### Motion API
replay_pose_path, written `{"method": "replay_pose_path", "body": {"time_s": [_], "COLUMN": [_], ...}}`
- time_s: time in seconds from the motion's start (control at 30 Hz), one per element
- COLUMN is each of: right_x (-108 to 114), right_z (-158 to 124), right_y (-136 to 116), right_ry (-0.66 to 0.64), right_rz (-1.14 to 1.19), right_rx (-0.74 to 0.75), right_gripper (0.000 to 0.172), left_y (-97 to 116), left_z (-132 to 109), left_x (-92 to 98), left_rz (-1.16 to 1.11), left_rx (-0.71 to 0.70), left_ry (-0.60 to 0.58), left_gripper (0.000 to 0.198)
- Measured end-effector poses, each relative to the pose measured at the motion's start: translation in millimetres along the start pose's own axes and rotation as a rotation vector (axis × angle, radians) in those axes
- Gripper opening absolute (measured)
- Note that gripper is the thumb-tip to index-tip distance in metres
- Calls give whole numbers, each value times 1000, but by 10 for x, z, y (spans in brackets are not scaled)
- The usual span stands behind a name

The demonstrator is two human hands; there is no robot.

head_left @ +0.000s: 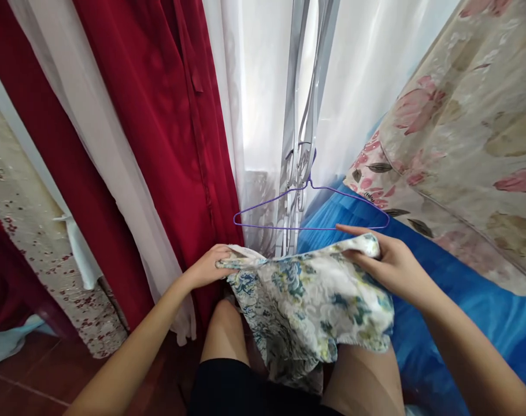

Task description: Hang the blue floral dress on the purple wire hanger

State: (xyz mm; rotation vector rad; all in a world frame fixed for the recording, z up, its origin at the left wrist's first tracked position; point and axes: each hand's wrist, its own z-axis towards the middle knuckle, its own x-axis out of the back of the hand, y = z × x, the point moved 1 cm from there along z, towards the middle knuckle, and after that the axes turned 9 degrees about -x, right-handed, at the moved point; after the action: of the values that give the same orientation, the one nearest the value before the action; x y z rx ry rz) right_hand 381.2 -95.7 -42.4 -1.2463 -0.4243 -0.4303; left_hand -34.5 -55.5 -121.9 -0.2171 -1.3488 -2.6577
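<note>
You hold the flowered garment [306, 294] in front of you, above your bare legs [223, 335], with one hand at each end of its upper edge. Your left hand [204, 267] has its fingers [223, 256] closed on the left corner, pinching the fabric. Your right hand [391, 260] grips the other corner between thumb and fingers, the thumb over the near side and one finger stretched out straight past the edge. That fingertip reaches the lower bar of the purple hanger [310, 184]; you cannot tell from this view whether it touches. The garment, white with blue and yellow-green flowers, hangs in folds from your hands, its lower part falling between your knees.

The hanger is bare and hangs just beyond the garment, its hook up among the grey strips [322, 52]. White fabric [263, 75] hangs behind them. On your left is long red cloth [159, 115] with a pale panel beside it; on your right, a pink-flowered cloth [466, 144] lies over shiny blue fabric [436, 323]. Reddish floor tiles [33, 370] show at the lower left.
</note>
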Motion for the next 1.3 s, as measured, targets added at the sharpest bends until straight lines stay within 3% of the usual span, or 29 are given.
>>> {"method": "replay_pose_path", "body": {"time_s": [0.07, 0.1, 0.2, 0.3, 0.5, 0.6, 0.73, 0.83, 0.93, 1.03, 1.1, 1.17, 1.23, 1.3], "right_x": [-129, -212, -477, -662, -652, -612, -612, -589, -460, -183, 55, 297, 511, 675], "right_z": [316, 442, 622, 538, 271, 219, 159, 73, -30, -55, 14, 135, 242, 281], "right_y": [234, 347, 587, 645, 472, 425, 457, 495, 541, 606, 625, 596, 527, 439], "right_ry": [68, 86, 122, 115, -20, -51, -6, 8, 153, 520, 675, 622, 440, 288], "right_rz": [-38, -47, -56, -64, -55, -118, -143, -91, -54, 0, -10, -62, -94, -45], "right_rx": [-4, 4, 44, 74, 128, 125, 85, 83, 132, 170, 168, 125, 17, -103], "right_gripper": [51, 49, 35, 32, 30, 32, 36, 36, 42, 54, 60, 53, 38, 34], "left_y": [80, 109, 167, 233, 457, 602, 769, 811, 758, 676, 655, 673, 717, 763], "left_z": [210, 304, 535, 694, 935, 954, 868, 827, 828, 839, 846, 854, 866, 877], "left_x": [79, 104, 102, 8, -97, -215, -543, -735, -806, -825, -831, -818, -768, -688], "left_rz": [199, 277, 345, 385, 509, 555, 689, 790, 762, 705, 692, 716, 738, 713], "left_rx": [-157, -211, -246, -285, -407, -490, -521, -545, -577, -610, -626, -617, -596, -583], "left_ry": [-227, -279, -195, -65, -23, -114, -324, -297, -240, -220, -212, -210, -194, -178], "left_gripper": [15, 13, 14, 14, 20, 21, 24, 25, 31, 40, 41, 39, 32, 25]}}
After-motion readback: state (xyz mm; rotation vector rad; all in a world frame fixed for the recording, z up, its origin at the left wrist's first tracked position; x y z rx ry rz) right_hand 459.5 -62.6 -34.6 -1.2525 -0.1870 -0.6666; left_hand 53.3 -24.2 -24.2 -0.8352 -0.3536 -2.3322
